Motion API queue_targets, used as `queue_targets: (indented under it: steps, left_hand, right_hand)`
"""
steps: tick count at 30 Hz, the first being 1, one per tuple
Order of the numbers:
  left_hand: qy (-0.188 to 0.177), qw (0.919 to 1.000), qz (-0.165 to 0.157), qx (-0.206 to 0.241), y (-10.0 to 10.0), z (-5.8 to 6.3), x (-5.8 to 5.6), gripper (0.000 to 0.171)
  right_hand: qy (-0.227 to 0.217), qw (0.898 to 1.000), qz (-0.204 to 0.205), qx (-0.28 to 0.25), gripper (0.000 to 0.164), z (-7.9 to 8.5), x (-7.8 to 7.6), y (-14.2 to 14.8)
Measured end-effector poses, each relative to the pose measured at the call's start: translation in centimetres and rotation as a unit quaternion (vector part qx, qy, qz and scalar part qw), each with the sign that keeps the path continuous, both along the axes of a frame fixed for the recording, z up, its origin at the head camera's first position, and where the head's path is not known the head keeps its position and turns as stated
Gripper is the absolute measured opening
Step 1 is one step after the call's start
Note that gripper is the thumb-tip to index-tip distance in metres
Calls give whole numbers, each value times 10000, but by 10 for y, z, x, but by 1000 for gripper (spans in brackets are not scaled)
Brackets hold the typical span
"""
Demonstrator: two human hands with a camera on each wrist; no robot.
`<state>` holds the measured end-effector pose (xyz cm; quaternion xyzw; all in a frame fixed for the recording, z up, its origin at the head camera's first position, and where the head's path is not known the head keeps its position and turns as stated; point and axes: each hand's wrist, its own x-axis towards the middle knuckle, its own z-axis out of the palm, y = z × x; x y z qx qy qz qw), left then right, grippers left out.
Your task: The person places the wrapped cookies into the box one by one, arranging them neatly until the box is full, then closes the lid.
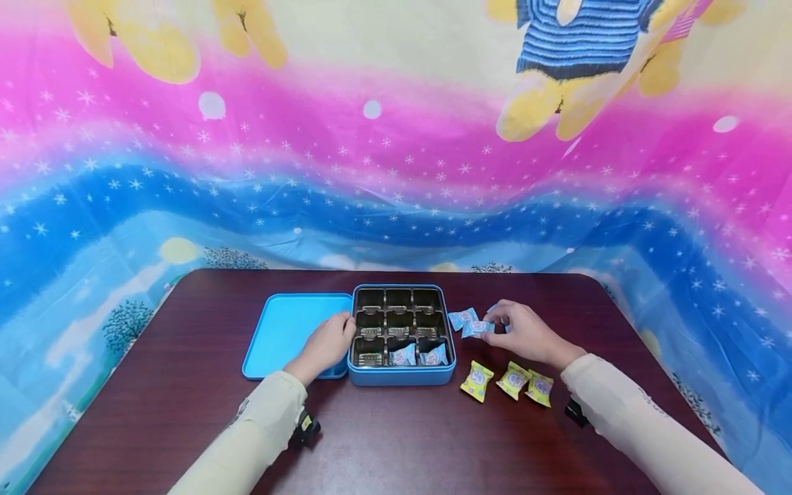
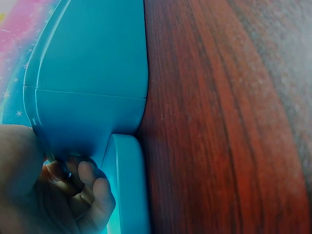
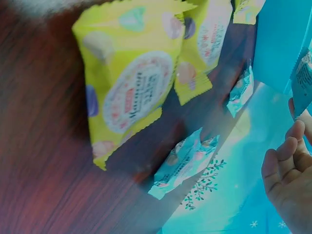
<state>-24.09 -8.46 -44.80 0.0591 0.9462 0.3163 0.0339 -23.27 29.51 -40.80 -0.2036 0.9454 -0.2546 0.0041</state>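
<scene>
A blue box [image 1: 402, 377] stands open, its dark tray divided into several compartments. Blue wrapped sweets [image 1: 403, 355] sit in the front-middle and front-right compartments. My left hand [image 1: 324, 346] holds the box at its left rim, fingers curled against the wall in the left wrist view; its thumb is hidden there. To the right of the box, my right hand [image 1: 524, 335] pinches a blue wrapped sweet [image 3: 303, 83] between thumb and fingers. Another blue sweet [image 1: 461, 317] lies beside it, close to the box. Part of a further blue packet shows behind the hand.
The blue lid [image 1: 281, 337] lies left of the box, partly under the left hand. Three yellow wrapped sweets lie nearer the front, one yellow sweet [image 1: 477, 381] closest to the box. A patterned cloth [image 1: 396, 185] hangs behind the dark wooden table [image 1: 402, 440].
</scene>
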Motion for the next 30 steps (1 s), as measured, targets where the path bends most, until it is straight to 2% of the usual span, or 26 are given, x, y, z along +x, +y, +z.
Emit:
queue_targets:
  steps: [8,21,30]
  left_hand:
    - [16,10000,9,20,-1,-1,0,30]
    - [-21,10000,24,68,0,-2,0,30]
    - [-34,10000,28,67,0,-1,0,29]
  right_hand:
    - [10,9999,-24,-146,19,7,2,-6]
    - [69,9994,32,-336,22,4,6,-13]
    - [110,9991,84,-407,19,9,9,-23]
